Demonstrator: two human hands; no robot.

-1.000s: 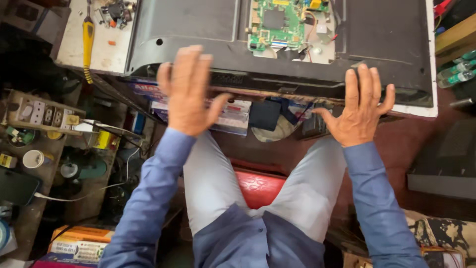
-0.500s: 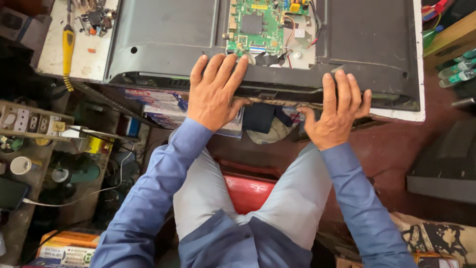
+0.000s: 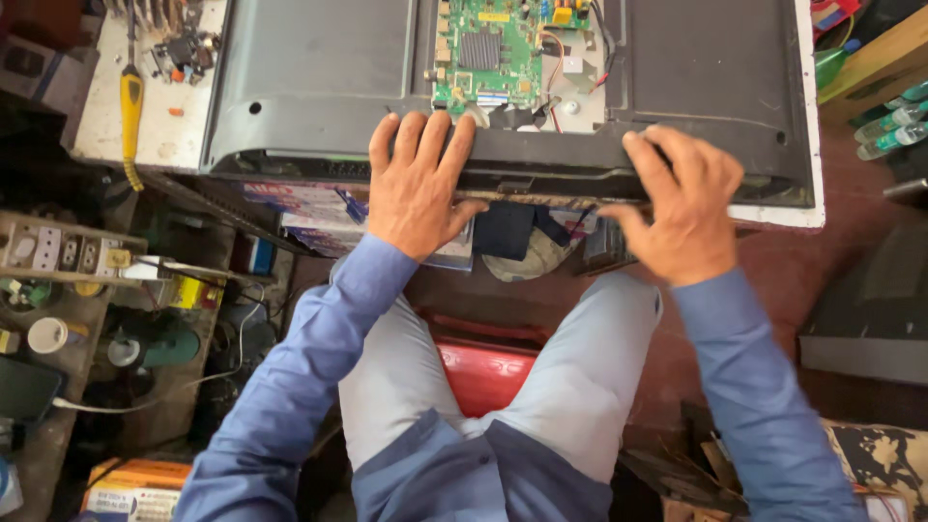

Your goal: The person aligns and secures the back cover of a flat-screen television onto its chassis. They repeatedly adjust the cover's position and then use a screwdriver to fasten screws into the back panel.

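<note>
A large, flat, dark grey plastic television back panel (image 3: 319,87) lies face-down on the white table (image 3: 106,116) and serves as the landmark. At its near edge, left of centre, the left hand (image 3: 418,184) lies flat on the panel's lower lip, fingers spread and pointing away from the person, thumb out toward the right; its grip is apart, closed on nothing. Further right along that same near edge, the right hand (image 3: 682,208) curls over the lip with fingers bent down onto the panel and the thumb beneath the rim; whether this grip actually clamps the edge cannot be told. The two hands sit well apart.

Just beyond the left hand's fingertips, in a cut-out of the panel, sits a green rectangular circuit board (image 3: 488,53) with a black square chip and coloured wires at its right side. Left of the panel, on the table, lies a yellow-handled screwdriver (image 3: 130,106). Below the panel's near edge, between the person's grey-trousered knees, a red plastic stool seat (image 3: 483,372) shows. Left of the panel, lower down, a beige socket strip (image 3: 63,253) rests among cables.
</note>
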